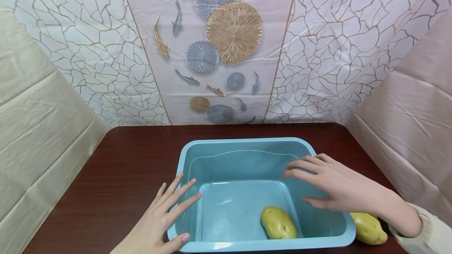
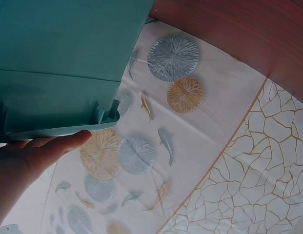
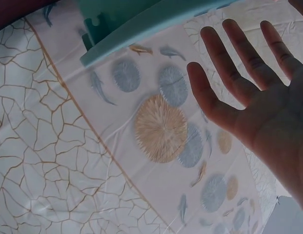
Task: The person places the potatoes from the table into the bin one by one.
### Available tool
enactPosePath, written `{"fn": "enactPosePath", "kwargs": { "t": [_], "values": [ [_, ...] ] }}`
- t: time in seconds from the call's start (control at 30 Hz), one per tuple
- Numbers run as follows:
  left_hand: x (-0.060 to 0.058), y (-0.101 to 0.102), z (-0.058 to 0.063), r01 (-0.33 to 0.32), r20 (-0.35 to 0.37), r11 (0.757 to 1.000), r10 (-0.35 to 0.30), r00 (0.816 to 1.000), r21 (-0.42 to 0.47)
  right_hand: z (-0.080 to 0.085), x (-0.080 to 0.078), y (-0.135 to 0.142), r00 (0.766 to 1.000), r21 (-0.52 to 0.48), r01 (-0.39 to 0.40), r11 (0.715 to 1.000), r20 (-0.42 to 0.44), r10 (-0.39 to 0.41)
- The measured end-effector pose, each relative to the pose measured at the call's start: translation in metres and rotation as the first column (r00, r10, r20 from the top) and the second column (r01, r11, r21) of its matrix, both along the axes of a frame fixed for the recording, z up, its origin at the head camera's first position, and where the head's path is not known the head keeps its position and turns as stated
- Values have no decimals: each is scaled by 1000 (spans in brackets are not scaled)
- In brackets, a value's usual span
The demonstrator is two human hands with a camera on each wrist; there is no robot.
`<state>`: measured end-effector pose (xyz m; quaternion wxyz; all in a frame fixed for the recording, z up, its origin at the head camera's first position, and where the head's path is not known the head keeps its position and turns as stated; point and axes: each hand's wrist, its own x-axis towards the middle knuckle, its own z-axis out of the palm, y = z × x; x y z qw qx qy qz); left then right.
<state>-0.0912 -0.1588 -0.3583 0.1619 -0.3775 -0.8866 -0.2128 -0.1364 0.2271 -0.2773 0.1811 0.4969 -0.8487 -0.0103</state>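
A light blue plastic basin (image 1: 243,211) stands on the table, with one yellowish potato (image 1: 279,223) lying at the lower right of its floor. My left hand (image 1: 162,214) spreads its straight fingers at the basin's left rim. In the left wrist view, the thumb side of that hand (image 2: 44,152) is at the rim. Over the basin's right side is my right hand (image 1: 332,185), its fingers apart and slightly bent, holding nothing. The right wrist view shows that hand's (image 3: 273,112) bare palm, apart from the rim.
Outside the basin at the right, a yellow lemon-shaped item (image 1: 369,228) lies partly under my right forearm, beside something dark that is mostly hidden. The dark red-brown table (image 1: 116,175) ends at a patterned cloth backdrop (image 1: 226,89), with pale cloth walls on both sides.
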Motion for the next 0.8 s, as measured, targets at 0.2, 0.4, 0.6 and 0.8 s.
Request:
{"fn": "enactPosePath", "kwargs": {
  "t": [0.2,0.4,0.6,0.8],
  "values": [
    [1,0,0,-9,10,1000,9,1000,-6,-1,3,5,1000,-39,7,999,-1,-7],
    [0,1,0,-13,3,1000,13,1000,-7,-2,5,8,1000,-57,21,998,6,-21],
    [1,1,1,-18,25,1000,19,1000,-14,-2,9,14,999,-92,37,995,14,-36],
    [2,2,1,-24,32,1000,25,999,-18,-3,12,19,998,-104,62,993,33,-59]
  ]
}}
